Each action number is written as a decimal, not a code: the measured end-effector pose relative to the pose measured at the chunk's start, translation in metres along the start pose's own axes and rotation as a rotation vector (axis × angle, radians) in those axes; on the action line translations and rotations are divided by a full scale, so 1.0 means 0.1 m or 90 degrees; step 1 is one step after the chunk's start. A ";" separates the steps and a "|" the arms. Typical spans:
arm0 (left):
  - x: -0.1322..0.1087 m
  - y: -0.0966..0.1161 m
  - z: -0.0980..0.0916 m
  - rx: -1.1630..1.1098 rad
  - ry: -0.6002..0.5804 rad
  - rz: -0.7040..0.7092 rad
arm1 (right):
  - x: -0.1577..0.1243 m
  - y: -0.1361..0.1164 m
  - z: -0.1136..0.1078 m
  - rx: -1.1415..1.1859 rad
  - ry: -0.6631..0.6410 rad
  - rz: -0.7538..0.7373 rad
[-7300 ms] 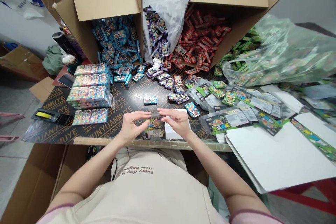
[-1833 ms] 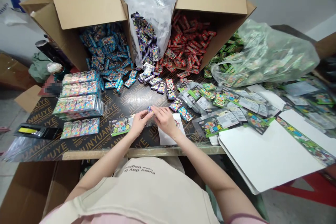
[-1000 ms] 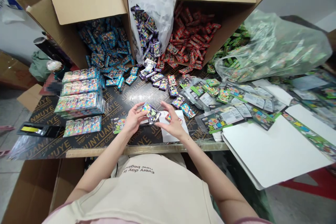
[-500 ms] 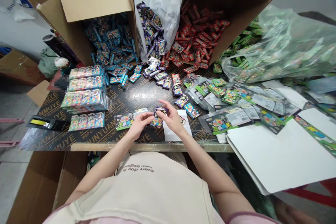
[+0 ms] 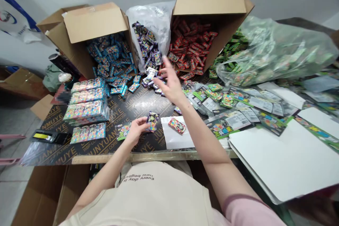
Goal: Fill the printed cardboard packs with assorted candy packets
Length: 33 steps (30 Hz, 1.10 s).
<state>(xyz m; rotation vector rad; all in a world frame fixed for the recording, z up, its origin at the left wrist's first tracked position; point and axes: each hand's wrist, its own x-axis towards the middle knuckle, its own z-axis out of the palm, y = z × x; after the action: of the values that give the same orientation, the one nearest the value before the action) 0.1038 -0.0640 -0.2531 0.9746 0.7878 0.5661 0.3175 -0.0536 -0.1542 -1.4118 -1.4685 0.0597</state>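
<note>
Low over the table's front part, my left hand (image 5: 138,129) pinches a small purple candy packet (image 5: 153,121) by its left side. A printed green-and-black pouch (image 5: 123,131) lies partly under that hand. My right hand (image 5: 171,83) is raised and reaches forward, fingers spread and slightly blurred, with nothing in it. It hovers near the loose purple packets (image 5: 149,74) and the spilled red packets (image 5: 188,75). One red packet (image 5: 177,125) rests on a white sheet (image 5: 169,140) between my arms.
At the back stand a carton (image 5: 95,24) of blue packets, a clear bag (image 5: 161,14) of purple ones, a carton (image 5: 209,1) of red ones and a bag (image 5: 286,49) of green ones. Wrapped stacks (image 5: 86,109) sit left; pouches (image 5: 238,120) and white boards (image 5: 286,159) lie right.
My right hand has let go of the packet and moved forward and up, opening its fingers. The left hand keeps the purple packet. The red packet on the sheet is now uncovered. The view has shifted.
</note>
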 end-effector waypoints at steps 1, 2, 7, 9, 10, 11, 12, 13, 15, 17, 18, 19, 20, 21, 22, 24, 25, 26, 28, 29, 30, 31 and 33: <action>0.01 0.04 -0.05 -0.022 0.022 0.003 | -0.05 0.00 -0.03 -0.013 0.025 0.006; 0.03 0.08 -0.09 -0.043 0.043 0.002 | -0.15 0.02 -0.04 -0.022 0.024 0.013; 0.05 0.17 -0.16 -0.074 0.060 -0.012 | -0.86 0.09 0.16 -0.046 -0.245 -0.023; 0.04 0.17 -0.13 -0.078 0.037 -0.009 | -1.07 0.07 0.29 -0.056 -0.297 -0.024; 0.03 0.16 -0.12 -0.081 0.030 -0.007 | -1.14 0.05 0.34 -0.051 -0.295 -0.020; 0.03 0.16 -0.11 -0.086 0.027 -0.007 | -1.19 0.04 0.37 -0.038 -0.280 -0.016; 0.02 0.15 -0.10 -0.094 0.024 -0.009 | -1.22 0.02 0.39 -0.015 -0.256 -0.008; 0.02 0.14 -0.10 -0.107 0.019 -0.014 | -1.23 0.01 0.39 0.017 -0.232 0.006; 0.01 0.13 -0.11 -0.147 -0.001 -0.034 | -1.24 -0.01 0.39 0.106 -0.193 0.055; 0.00 0.12 -0.12 -0.189 -0.033 -0.066 | -1.25 -0.01 0.40 0.206 -0.177 0.111; -0.01 0.11 -0.12 -0.206 -0.053 -0.084 | -1.27 -0.01 0.42 0.250 -0.177 0.135; -0.02 0.10 -0.11 -0.222 -0.077 -0.103 | -1.29 -0.01 0.45 0.286 -0.181 0.156; -0.02 0.09 -0.11 -0.234 -0.104 -0.122 | -1.32 -0.02 0.47 0.313 -0.186 0.173; -0.03 0.08 -0.10 -0.243 -0.128 -0.137 | -1.34 -0.02 0.50 0.333 -0.193 0.184; -0.03 0.07 -0.09 -0.248 -0.139 -0.145 | -1.37 -0.02 0.53 0.343 -0.201 0.187; -0.03 0.05 -0.09 -0.234 -0.121 -0.137 | -1.39 -0.04 0.54 0.320 -0.219 0.164; -0.03 0.05 -0.09 -0.215 -0.094 -0.119 | -1.40 -0.05 0.53 0.288 -0.227 0.141; -0.02 0.04 -0.09 -0.186 -0.062 -0.096 | -1.39 -0.05 0.52 0.248 -0.234 0.117; -0.01 0.04 -0.09 -0.111 -0.002 -0.047 | -1.38 -0.07 0.48 0.170 -0.241 0.068; 0.00 0.04 -0.09 -0.075 0.024 -0.021 | -1.37 -0.08 0.46 0.142 -0.242 0.042; 0.00 0.04 -0.09 -0.046 0.048 0.004 | -1.36 -0.08 0.44 0.121 -0.243 0.016; 0.01 0.03 -0.08 -0.030 0.069 0.026 | -1.36 -0.09 0.44 0.105 -0.244 -0.008; 0.01 0.02 -0.08 -0.024 0.096 0.053 | -1.36 -0.07 0.44 0.087 -0.237 -0.034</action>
<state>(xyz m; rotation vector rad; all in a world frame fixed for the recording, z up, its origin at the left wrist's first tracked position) 0.0980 -0.0584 -0.2537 0.9405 0.8699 0.7313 0.2491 -0.1320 -0.2528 -1.2949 -1.7681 0.3994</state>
